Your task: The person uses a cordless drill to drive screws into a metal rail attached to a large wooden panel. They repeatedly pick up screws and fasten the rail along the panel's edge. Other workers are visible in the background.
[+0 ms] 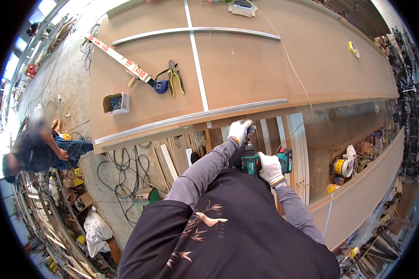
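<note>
My right hand (270,168), in a white work glove, is wrapped round the grip of a green and black cordless drill (251,162). The drill's chuck points away from me, toward the near edge of a large brown board (246,69). At the bit's end is my left hand (240,130), also gloved, with its fingers closed together. Whatever those fingers pinch is too small to make out. Just beyond them a metal strip (191,120) runs along the board's near edge.
On the board lie pliers (174,79), a blue tape measure (160,86), a box of screws (116,103), a long labelled bar (118,58) and a yellow-white roll (354,49). Black cables (125,174) coil on the floor. Another person (39,144) works at the left.
</note>
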Demonstrator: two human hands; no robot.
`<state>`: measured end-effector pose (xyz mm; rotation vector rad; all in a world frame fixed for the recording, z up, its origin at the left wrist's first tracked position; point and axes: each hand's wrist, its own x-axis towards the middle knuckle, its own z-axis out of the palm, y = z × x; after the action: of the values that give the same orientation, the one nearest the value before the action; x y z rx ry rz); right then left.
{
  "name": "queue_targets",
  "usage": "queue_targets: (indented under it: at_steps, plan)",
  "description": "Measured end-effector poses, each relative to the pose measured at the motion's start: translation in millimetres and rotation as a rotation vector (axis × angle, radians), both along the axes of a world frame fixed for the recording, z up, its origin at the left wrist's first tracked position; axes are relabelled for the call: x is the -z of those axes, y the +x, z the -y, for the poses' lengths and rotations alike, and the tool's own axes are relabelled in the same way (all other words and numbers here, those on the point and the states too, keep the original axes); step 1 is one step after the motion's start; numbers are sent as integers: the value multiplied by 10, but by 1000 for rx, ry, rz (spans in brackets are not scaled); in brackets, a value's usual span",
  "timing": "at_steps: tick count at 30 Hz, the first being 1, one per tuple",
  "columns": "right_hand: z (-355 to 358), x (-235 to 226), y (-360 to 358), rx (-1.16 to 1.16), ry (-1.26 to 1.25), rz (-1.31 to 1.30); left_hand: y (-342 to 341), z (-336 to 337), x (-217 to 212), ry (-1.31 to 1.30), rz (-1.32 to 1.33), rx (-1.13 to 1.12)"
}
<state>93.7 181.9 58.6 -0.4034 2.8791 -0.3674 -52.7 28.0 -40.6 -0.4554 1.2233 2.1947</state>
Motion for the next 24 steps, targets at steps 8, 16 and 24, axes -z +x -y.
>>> queue_targets:
  at_steps: [8,16,24]
  plan:
    - [172,-11,432,112,-61,77,388,281,558,-964,-511,563]
    - [303,239,828,436,-5,124,-29,2526,-1136,-1175,-1001,-141]
    - [110,597,963,336,-13,28,-1164,4654,-913,-2016,-313,-209]
